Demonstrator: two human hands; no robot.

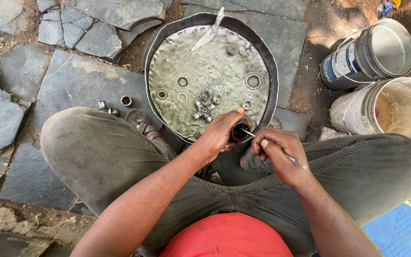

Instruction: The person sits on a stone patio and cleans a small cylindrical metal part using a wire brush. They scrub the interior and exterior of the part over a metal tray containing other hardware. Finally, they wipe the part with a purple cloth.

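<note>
Holding a small dark round metal cup (239,131) at the near edge of the dented grey metal tray (167,43), the left hand (220,135) closed around it; the right hand (281,157) pinched a thin metal rod (274,148), its tip pointing left into the cup's open mouth.

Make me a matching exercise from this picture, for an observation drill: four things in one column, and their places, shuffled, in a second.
Things:
1. bearing cup
2. thin rod
3. cross-shaped joint
4. white bucket

Places:
A. lying in the metal pan
B. held in the left hand
C. on its side, right of the pan
D. held in the right hand

Pairs: 1-B, 2-D, 3-A, 4-C
</note>
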